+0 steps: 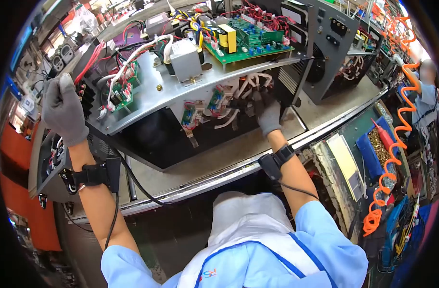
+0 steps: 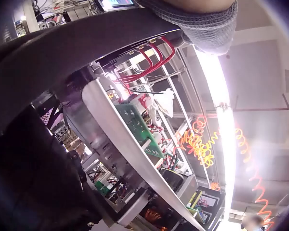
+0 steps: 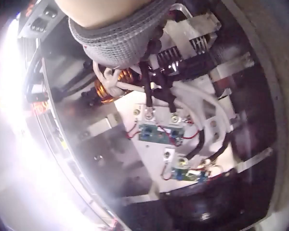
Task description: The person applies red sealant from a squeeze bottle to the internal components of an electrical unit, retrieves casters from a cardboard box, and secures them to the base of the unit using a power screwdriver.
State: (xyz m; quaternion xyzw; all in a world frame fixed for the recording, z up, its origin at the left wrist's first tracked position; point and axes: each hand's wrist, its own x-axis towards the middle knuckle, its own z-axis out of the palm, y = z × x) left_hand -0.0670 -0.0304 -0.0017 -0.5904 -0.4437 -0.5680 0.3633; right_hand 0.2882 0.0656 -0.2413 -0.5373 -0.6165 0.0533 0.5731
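My gloved left hand point(image 1: 65, 113) is at the left end of an opened machine chassis point(image 1: 147, 139), fingers curled at the edge of its dark end panel point(image 2: 111, 36). In the left wrist view the grey glove point(image 2: 209, 29) shows only in part, above that panel. My gloved right hand point(image 1: 269, 115) reaches under the metal shelf point(image 1: 147, 103), among white cables point(image 1: 255, 81). In the right wrist view its glove point(image 3: 127, 45) covers the fingers, beside a copper coil point(image 3: 106, 91) and a small circuit board point(image 3: 159, 134); I cannot tell whether they hold anything.
On the shelf stand a green circuit board point(image 1: 248, 45), a grey metal box point(image 1: 183, 60) and bundled wires. Another chassis point(image 1: 332, 53) is on the bench to the right. A blue bin point(image 1: 363, 149) of small brass-coloured parts and an orange coiled hose point(image 1: 402, 115) are at the right.
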